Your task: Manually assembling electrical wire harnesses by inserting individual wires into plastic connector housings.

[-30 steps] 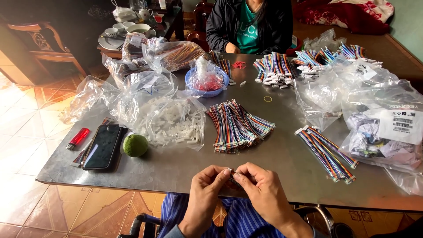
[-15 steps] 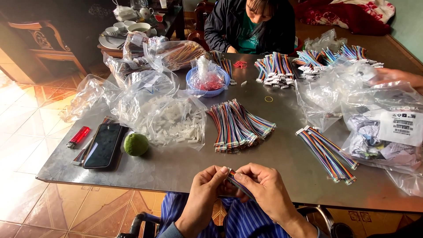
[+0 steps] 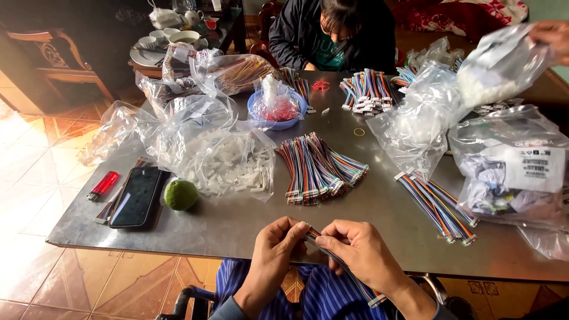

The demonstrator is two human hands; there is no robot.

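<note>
From the head camera, both of the person's hands meet at the near edge of the grey metal surface (image 3: 379, 207). The left hand (image 3: 278, 249) has its fingers (image 3: 294, 228) pinched together on the upper end of a striped ribbon cable (image 3: 338, 261), and the right hand (image 3: 358, 246) has thumb and fingers clamped on the same cable just beside them. The cable runs down and to the right under the right wrist, and its far end hangs off the surface above a blue striped lap.

Further in on the surface lies a fanned bundle of coloured cables (image 3: 317, 169), with a second, smaller bundle (image 3: 441, 207) to its right, well apart from the hands. To the left sit a clear bag of white plastic connectors (image 3: 234, 169), a green lime (image 3: 181, 194), a black phone (image 3: 137, 197) and a red lighter (image 3: 104, 185). A blue bowl (image 3: 277, 109) stands near the middle. Across the surface another person in a dark jacket (image 3: 296, 35) bends over more cables, and at the top right someone else's hand (image 3: 551, 35) holds up a clear bag (image 3: 498, 68).
</note>
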